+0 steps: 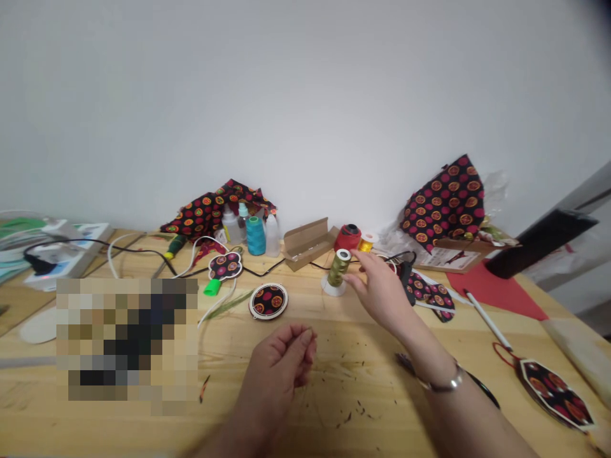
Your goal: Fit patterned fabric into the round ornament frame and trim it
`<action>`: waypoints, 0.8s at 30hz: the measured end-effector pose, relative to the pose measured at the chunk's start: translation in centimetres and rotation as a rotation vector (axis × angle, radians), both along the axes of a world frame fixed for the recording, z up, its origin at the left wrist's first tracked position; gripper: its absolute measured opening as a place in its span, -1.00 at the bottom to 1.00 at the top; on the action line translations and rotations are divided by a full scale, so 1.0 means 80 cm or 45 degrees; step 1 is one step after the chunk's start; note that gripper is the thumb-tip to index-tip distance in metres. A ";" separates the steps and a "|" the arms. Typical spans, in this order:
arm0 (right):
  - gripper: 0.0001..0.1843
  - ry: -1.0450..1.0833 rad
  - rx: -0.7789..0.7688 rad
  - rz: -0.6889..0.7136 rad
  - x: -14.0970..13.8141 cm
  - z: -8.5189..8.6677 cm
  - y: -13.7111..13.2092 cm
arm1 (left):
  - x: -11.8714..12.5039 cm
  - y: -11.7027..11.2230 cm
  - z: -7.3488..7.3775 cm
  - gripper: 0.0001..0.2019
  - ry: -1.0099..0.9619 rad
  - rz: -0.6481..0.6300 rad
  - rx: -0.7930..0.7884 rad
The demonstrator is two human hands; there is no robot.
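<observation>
My right hand (382,291) reaches forward with its fingers apart, fingertips close to an olive-green thread spool (338,270) standing upright on a white base; I cannot tell if they touch it. My left hand (281,359) hovers low over the wooden table (334,381), fingers curled together in a pinch; whatever is between them is too thin to make out. A round wooden frame with patterned fabric (268,300) lies just beyond the left hand.
Behind the spool stand a red spool (348,237), a yellow spool (366,242), a teal spool (256,235), small bottles and an open cardboard box (308,242). Patterned fabric lies at back left and right. Cables, a pen (487,320), red paper and an octagonal ornament (554,391) lie around.
</observation>
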State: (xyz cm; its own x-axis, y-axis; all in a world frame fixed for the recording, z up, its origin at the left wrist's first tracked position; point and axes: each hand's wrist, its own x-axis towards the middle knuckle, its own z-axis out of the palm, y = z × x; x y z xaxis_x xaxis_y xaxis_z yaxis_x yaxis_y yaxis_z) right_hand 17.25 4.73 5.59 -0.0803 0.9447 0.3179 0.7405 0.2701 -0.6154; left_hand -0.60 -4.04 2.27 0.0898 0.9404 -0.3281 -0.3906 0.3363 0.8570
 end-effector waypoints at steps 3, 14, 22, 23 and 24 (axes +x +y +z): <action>-0.84 0.184 -0.092 0.195 -0.013 0.008 -0.043 | 0.003 -0.002 0.005 -0.76 0.017 -0.045 0.018; -0.90 0.838 -0.583 0.461 -0.024 -0.005 -0.068 | 0.014 -0.005 0.013 -0.71 0.037 -0.148 -0.014; -0.90 0.616 -0.519 0.359 -0.027 -0.006 -0.072 | 0.014 -0.008 0.012 -0.70 0.006 -0.216 0.008; -0.88 0.600 -0.515 0.347 -0.028 -0.006 -0.073 | 0.014 -0.009 0.012 -0.72 -0.016 -0.232 0.018; -0.87 0.596 -0.518 0.349 -0.028 -0.005 -0.074 | 0.014 -0.009 0.013 -0.74 -0.041 -0.246 0.028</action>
State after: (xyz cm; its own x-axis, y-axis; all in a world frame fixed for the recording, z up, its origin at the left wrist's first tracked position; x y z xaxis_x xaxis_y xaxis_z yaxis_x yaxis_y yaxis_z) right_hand 15.01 -1.20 5.18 -0.2746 0.9616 0.0009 0.3088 0.0890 -0.9469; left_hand 0.54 -4.78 3.27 0.2794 0.9115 -0.3018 -0.3477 0.3891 0.8531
